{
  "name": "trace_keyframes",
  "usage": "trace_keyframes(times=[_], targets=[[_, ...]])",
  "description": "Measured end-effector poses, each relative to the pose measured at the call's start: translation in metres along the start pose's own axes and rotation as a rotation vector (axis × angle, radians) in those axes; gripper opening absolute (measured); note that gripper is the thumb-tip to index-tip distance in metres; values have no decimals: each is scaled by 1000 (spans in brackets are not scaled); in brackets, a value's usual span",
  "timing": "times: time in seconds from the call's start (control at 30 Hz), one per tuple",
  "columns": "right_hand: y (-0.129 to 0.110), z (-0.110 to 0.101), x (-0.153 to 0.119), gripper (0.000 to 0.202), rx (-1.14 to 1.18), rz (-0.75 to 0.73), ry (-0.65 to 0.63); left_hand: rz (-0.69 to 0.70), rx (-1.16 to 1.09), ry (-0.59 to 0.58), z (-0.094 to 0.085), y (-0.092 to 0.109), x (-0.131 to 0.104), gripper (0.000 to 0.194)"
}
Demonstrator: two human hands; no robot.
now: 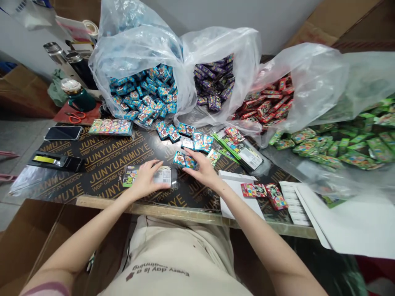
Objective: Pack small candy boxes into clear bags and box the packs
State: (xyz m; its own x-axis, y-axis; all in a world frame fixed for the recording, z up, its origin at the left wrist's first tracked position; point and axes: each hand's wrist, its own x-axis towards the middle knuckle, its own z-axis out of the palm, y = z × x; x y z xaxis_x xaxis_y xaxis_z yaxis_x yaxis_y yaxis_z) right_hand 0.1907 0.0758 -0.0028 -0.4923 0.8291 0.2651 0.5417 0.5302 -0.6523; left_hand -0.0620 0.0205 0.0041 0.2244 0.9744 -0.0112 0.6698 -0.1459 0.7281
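Note:
My left hand [147, 177] lies over a flat clear plastic bag [174, 181], its fingers and thumb spanning it. Inside the bag a green printed part and a white barcode label [166, 177] show. Between thumb and fingers, my right hand [199, 166] grips a small blue candy packet [182, 159] just above the table, right beside the bag's open-looking end. Several more blue packets [202, 141] lie beyond that hand, and a light green packet [213, 156] sits just to its right.
Large clear bags hold blue [148, 102], purple [214, 82], red [271, 102] and green packets [336, 144] along the back. Filled flat packs [251, 154], red packets [276, 196] and white cards [354, 222] lie right. A phone [63, 132], stapler [55, 160] and scissors [77, 117] lie left.

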Motion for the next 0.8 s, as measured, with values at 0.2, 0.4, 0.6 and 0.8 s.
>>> trace_keyframes(times=[0.2,0.4,0.6,0.8], targets=[[-45,-1,-32,79,73,-53,-20,-434,-1100,26,34,48,16,37],[-45,-16,-50,83,178,-150,-167,-409,-1015,-323,29,50,14,65],[-37,-10,-57,82,215,-27,-21,32,-149,-230,-1,18,9,100],[-21,0,-59,83,-45,57,71,239,503,-293,-10,-11,2,107]])
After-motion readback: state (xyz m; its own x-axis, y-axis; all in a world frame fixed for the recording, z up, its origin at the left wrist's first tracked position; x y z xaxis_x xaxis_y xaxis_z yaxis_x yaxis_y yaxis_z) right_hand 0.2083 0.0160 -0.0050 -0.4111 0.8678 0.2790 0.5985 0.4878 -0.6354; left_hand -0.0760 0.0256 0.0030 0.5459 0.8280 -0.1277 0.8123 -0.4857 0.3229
